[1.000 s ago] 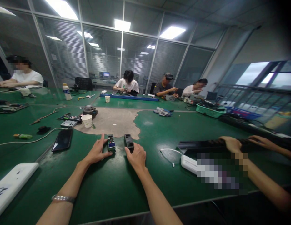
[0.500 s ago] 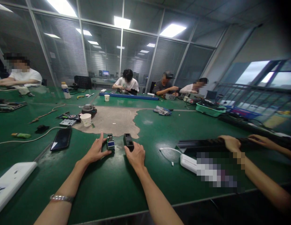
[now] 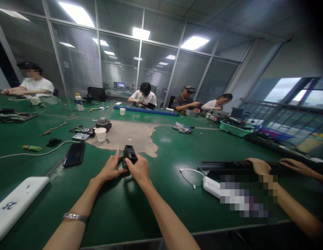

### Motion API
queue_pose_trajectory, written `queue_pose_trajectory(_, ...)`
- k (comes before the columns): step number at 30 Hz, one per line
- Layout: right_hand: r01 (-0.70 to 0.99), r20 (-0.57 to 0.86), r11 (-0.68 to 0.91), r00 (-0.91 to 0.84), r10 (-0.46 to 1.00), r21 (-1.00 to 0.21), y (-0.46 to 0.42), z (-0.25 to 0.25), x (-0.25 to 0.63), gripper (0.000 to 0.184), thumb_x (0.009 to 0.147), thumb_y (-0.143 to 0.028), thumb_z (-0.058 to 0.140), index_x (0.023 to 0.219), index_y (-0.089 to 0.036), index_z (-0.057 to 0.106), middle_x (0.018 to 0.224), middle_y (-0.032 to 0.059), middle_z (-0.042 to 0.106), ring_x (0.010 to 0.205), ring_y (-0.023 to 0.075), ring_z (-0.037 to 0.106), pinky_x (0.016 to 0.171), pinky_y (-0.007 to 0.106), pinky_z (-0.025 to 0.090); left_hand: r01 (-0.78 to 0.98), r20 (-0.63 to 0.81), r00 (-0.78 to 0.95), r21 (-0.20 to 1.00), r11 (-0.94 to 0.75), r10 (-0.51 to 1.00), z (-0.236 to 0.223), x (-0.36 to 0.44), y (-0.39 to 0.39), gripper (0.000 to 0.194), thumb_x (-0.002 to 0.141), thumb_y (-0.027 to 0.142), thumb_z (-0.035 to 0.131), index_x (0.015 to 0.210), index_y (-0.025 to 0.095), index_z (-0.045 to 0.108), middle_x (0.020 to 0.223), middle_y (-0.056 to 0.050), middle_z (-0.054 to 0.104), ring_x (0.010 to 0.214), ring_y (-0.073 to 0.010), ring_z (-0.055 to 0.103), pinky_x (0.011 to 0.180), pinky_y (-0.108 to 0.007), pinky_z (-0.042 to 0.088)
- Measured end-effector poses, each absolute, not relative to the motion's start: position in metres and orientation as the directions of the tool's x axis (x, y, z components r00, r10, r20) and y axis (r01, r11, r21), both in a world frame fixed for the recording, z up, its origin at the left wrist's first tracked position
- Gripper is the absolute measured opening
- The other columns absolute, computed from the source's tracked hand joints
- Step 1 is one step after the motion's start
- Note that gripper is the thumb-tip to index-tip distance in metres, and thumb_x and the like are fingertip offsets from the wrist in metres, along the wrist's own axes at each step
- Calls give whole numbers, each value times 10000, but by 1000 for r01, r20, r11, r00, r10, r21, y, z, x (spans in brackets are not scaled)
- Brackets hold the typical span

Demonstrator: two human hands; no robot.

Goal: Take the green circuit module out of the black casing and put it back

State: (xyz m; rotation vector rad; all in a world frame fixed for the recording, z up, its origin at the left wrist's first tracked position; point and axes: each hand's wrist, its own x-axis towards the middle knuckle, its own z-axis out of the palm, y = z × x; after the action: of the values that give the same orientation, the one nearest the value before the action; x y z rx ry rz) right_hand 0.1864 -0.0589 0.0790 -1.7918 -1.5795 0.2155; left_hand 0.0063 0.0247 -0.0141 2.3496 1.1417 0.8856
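Observation:
My right hand [image 3: 139, 170] is closed on a black plastic cover [image 3: 129, 150] with square openings, gripped by the thumb and fingers. The cover sits over a small device with an exposed circuit board [image 3: 124, 163], which it now mostly hides. Whether the two parts are joined, I cannot tell. At the device's left side is my left hand [image 3: 111, 168], its thumb at the near end and its index finger stretched up. The hand appears to steady the device against the green table [image 3: 119, 211].
Left of my hands lie a black phone [image 3: 74, 154], a white power strip [image 3: 23, 201] and a paper cup [image 3: 100, 134] near metal parts. At right, another person's hand [image 3: 258, 167] rests on a long black part [image 3: 221, 166]. Several people sit across the table.
My right hand has moved left, carrying the black cover from beside the device to over it. My left hand stays by the device. The whole view has shifted slightly.

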Motion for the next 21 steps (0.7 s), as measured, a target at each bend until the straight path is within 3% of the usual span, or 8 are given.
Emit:
queue_pose_trajectory(8,852,269,-69,239,933,-519,-57,85,170,395,847,-509,686,1038,-167,734,1008,139,757,993,305,687,825,349,473,550,378,475,578,-603,795,-15,6,25,1207,839,501,720,1608,168,-148,1486,-199,520,1356,-374,473,1122,-553,345)
queue_pose_trajectory(14,876,242,-87,225,944,-475,-61,76,166,375,843,-484,702,1060,-179,718,1077,139,741,1066,321,655,879,390,462,571,432,474,512,-642,767,-20,4,29,1339,704,419,791,1602,148,-165,1528,-243,416,1367,-429,439,1105,-585,366)
queue_pose_trajectory(21,888,216,-76,193,957,-454,-67,58,168,465,837,-545,701,1108,-167,684,1147,164,701,1124,336,609,915,414,451,602,414,479,486,-633,774,-22,4,31,1310,673,292,723,1589,137,-200,1521,-243,406,1355,-427,450,1123,-609,338)
